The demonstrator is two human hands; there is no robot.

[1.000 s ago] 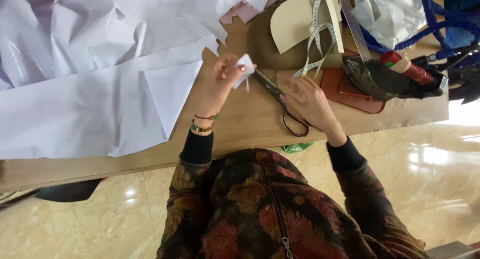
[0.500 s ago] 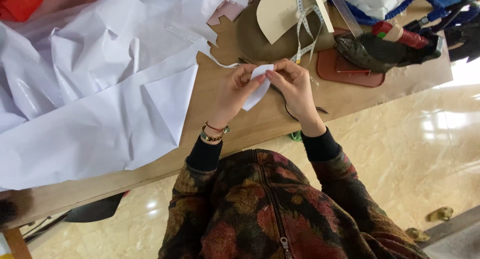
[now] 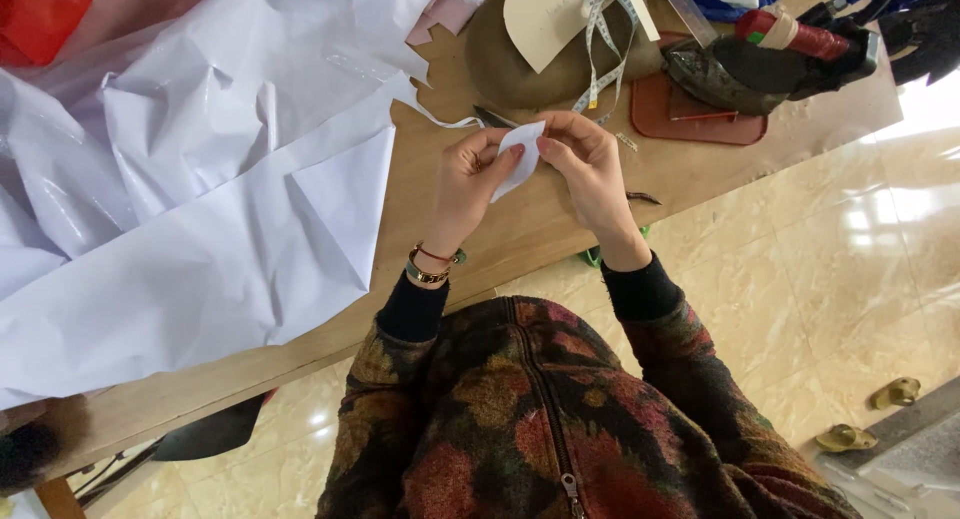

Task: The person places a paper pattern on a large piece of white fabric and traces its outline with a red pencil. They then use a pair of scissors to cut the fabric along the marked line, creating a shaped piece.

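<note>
Pinched between both hands, the small white cut paper piece (image 3: 520, 156) hangs above the brown wooden table (image 3: 520, 234); left hand (image 3: 470, 184) and right hand (image 3: 588, 164) grip opposite edges; crumpled white sheets (image 3: 200, 209) lie leftward.

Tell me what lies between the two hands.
In the head view, a small white paper piece spans the gap, pinched by the left hand and right hand.

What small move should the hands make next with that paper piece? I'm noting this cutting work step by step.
Probably smooth or fold the small white paper piece: both the left hand and right hand pinch it above the table, with the scissors lying unused behind.
</note>
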